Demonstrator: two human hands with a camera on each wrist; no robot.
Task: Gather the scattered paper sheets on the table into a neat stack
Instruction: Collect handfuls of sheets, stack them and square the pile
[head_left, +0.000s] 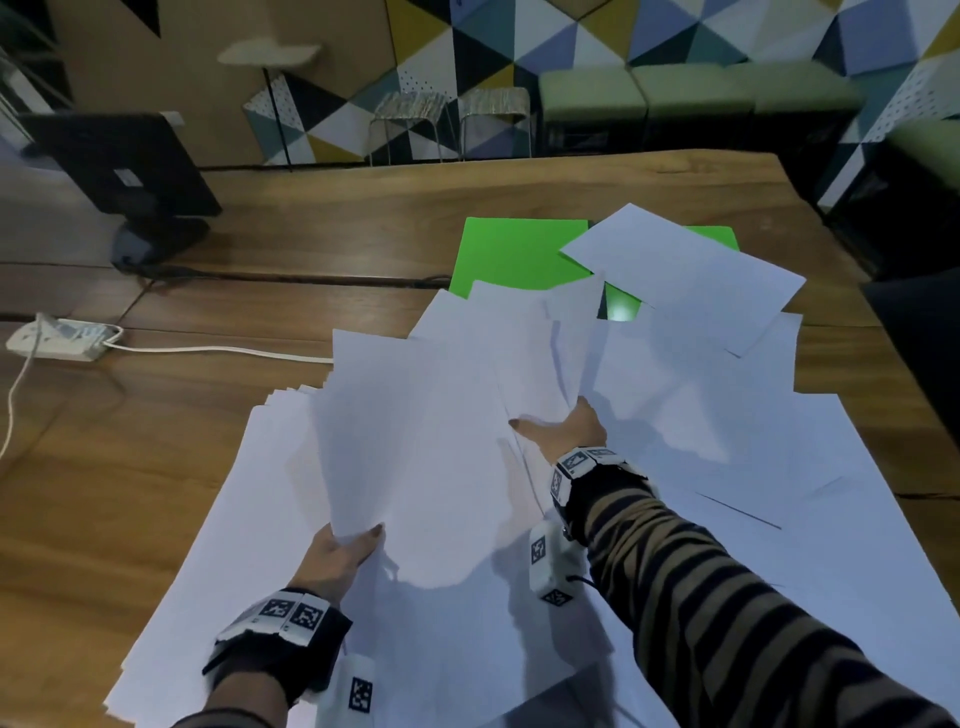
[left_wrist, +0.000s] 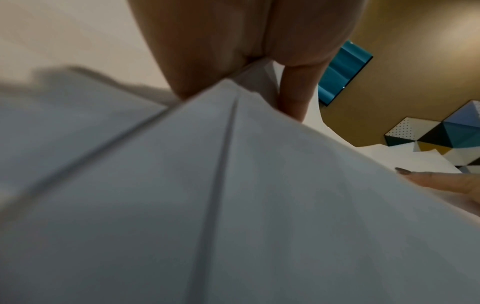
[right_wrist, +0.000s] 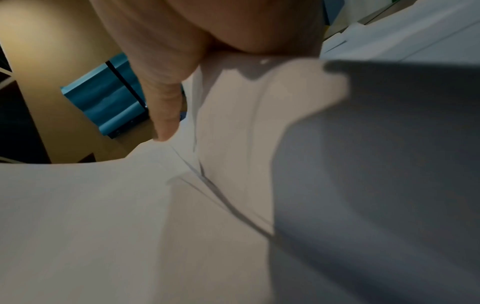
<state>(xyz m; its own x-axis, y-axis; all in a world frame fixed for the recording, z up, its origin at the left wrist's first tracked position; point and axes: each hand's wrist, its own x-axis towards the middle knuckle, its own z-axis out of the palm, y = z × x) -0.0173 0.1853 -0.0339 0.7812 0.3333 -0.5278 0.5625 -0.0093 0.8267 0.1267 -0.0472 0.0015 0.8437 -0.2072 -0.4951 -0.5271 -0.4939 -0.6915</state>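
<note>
Head view: we pinch a lifted bundle of sheets (head_left: 415, 441) in left hand (head_left: 332, 558) and right hand (head_left: 563, 428) grips; uneven edges could slip and refan over the desk (head_left: 130, 493).

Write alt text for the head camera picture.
Both hands lift white paper sheets over a wooden table: left hand pinches a lower corner, right hand grips farther up. More sheets overlap a green folder.

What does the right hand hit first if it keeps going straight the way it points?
Likely the white sheets the right hand grips, then probably the green sheet; depth unclear.
</note>
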